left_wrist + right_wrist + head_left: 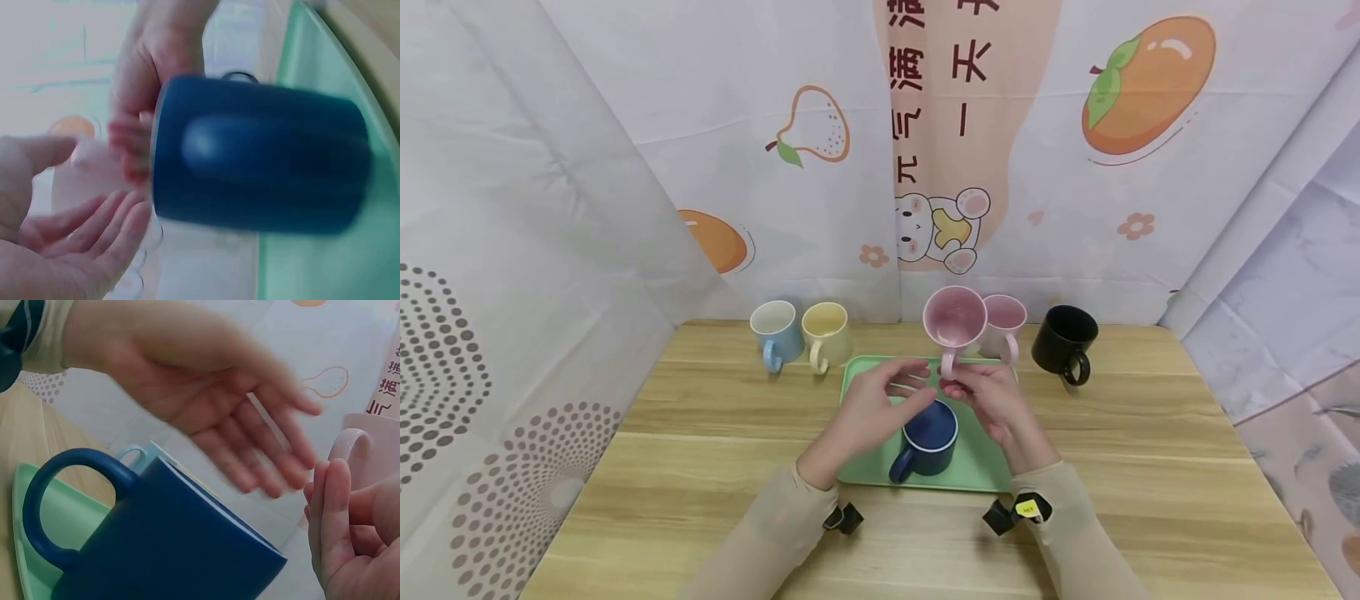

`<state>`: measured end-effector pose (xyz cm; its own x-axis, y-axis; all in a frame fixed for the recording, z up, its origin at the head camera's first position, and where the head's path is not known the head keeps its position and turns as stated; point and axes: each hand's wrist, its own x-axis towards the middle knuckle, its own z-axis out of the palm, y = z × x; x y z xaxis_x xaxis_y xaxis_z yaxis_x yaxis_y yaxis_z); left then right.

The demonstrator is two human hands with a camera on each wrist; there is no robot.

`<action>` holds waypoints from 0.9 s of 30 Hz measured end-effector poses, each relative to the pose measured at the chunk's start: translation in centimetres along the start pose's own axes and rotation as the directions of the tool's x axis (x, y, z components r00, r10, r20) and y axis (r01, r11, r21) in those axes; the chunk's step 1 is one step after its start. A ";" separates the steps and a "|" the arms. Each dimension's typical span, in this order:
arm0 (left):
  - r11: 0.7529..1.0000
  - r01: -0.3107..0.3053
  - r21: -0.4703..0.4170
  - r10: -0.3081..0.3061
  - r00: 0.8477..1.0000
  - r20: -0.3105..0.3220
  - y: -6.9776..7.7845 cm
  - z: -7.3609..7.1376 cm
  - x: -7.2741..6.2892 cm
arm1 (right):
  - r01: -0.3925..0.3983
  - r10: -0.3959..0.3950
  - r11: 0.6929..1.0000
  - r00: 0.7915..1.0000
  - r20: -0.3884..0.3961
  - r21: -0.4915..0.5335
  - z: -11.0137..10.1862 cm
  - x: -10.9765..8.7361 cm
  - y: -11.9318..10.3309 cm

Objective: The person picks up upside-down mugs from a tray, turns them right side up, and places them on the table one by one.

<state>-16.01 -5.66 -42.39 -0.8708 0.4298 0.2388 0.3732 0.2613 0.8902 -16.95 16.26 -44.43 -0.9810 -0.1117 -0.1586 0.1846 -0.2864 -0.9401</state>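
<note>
Your right hand point(996, 408) pinches the handle of the glossy pink ceramic mug point(955, 320) and holds it in the air, tipped so its mouth faces you, above the far edge of the pale green plastic tray point(981, 471). Your left hand point(872, 404) hovers just left of it, fingers relaxed and spread, holding nothing. Under both hands, the dark blue ceramic mug point(928, 437) stands upright on the tray, handle pointing near-left.

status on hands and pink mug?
Right hand holds pink mug by its handle, tilted, above the tray. Left hand open beside it, holding nothing. Blue mug sits on tray below.
</note>
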 end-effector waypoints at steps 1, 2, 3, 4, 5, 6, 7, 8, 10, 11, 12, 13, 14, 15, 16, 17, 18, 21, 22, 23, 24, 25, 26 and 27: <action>1.000 -0.001 -0.023 0.000 1.000 -0.023 0.3 0.2 0.3 | 0.003 -0.003 1.000 1.000 -0.001 0.002 0.1 0.0 0.0; 0.999 0.000 -0.042 -0.002 0.999 -0.043 0.7 0.5 0.6 | 0.007 -0.007 1.000 1.000 -0.002 0.004 0.1 -0.1 -0.1; 0.998 0.003 -0.067 -0.007 0.998 -0.058 1.1 0.7 0.9 | 0.011 -0.011 1.000 1.000 -0.003 0.004 0.2 -0.1 -0.1; 0.995 0.008 -0.095 -0.014 0.998 -0.067 1.4 0.9 1.1 | 0.014 -0.014 1.000 1.000 -0.001 0.002 0.2 -0.2 -0.1; 0.993 0.011 -0.119 -0.020 0.997 -0.076 1.7 1.1 1.4 | 0.018 -0.018 1.000 1.000 0.000 -0.002 0.3 -0.2 -0.1; 0.989 0.017 -0.144 -0.029 0.996 -0.081 1.9 1.2 1.6 | 0.021 -0.021 1.000 1.000 -0.001 -0.007 0.3 -0.3 -0.2; 0.986 0.024 -0.165 -0.039 0.995 -0.087 2.2 1.3 1.7 | 0.023 -0.023 1.000 1.000 -0.002 -0.014 0.3 -0.3 -0.2; 0.984 0.032 -0.177 -0.049 0.995 -0.092 2.4 1.4 1.9 | 0.029 -0.029 0.999 1.000 0.000 -0.021 0.4 -0.3 -0.2; 0.980 0.048 -0.195 -0.069 0.992 -0.102 2.8 1.6 2.1 | 0.039 -0.039 0.998 0.999 0.004 -0.040 0.4 -0.4 -0.2; 0.977 0.056 -0.204 -0.079 0.991 -0.107 2.8 1.7 2.1 | 0.045 -0.045 0.998 0.999 0.004 -0.050 0.4 -0.4 -0.2; 0.974 0.068 -0.217 -0.092 0.990 -0.105 2.9 1.8 2.2 | 0.050 -0.050 0.997 0.999 0.004 -0.061 0.4 -0.4 -0.2; 0.969 0.078 -0.235 -0.103 0.990 -0.097 2.9 1.9 2.2 | 0.057 -0.057 0.996 0.998 0.002 -0.075 0.4 -0.4 -0.2; 0.963 0.088 -0.255 -0.113 0.990 -0.086 2.9 1.9 2.3 | 0.064 -0.065 0.994 0.998 -0.001 -0.089 0.4 -0.3 -0.1; 0.955 0.101 -0.279 -0.126 0.989 -0.072 2.9 2.0 2.3 | 0.067 -0.068 0.992 0.998 -0.005 -0.103 0.4 -0.3 -0.1; 0.945 0.114 -0.308 -0.137 0.989 -0.055 2.9 2.0 2.3 | 0.071 -0.072 0.991 0.997 -0.006 -0.114 0.4 -0.2 0.0; 0.933 0.127 -0.336 -0.148 0.988 -0.037 2.9 2.0 2.4 | 0.073 -0.074 0.989 0.997 -0.003 -0.126 0.5 -0.2 0.0; 0.922 0.141 -0.361 -0.160 0.987 -0.021 2.8 1.9 2.4 | 0.075 -0.076 0.987 0.997 0.001 -0.139 0.5 -0.1 0.0; 0.893 0.173 -0.417 -0.186 0.982 0.009 2.7 1.9 2.4 | 0.083 -0.081 0.984 0.996 0.022 -0.158 0.6 0.0 0.1; 0.886 0.176 -0.429 -0.188 0.982 0.015 2.7 1.9 2.4 | 0.090 -0.085 0.983 0.996 0.035 -0.158 0.6 0.0 0.2; 0.880 0.182 -0.439 -0.193 0.981 0.020 2.6 1.9 2.4 | 0.095 -0.089 0.983 0.995 0.047 -0.159 0.6 0.0 0.2; 0.875 0.185 -0.446 -0.196 0.980 0.022 2.6 2.0 2.4 | 0.101 -0.093 0.982 0.994 0.055 -0.159 0.6 0.0 0.3; 0.872 0.187 -0.452 -0.197 0.980 0.025 2.5 2.0 2.4 | 0.104 -0.096 0.982 0.994 0.061 -0.158 0.6 0.0 0.4; 0.870 0.191 -0.454 -0.201 0.979 0.027 2.5 2.0 2.3 | 0.108 -0.099 0.981 0.993 0.068 -0.161 0.6 0.0 0.4; 0.871 0.187 -0.454 -0.198 0.980 0.024 2.6 2.0 2.3 | 0.109 -0.099 0.981 0.993 0.070 -0.160 0.6 0.1 0.5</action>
<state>-16.42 -2.23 -40.33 -0.9193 0.3905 0.0486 0.0167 -0.0847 0.9963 -16.88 15.51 -44.72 -0.9879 -0.1489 -0.0430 0.0642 -0.1407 -0.9880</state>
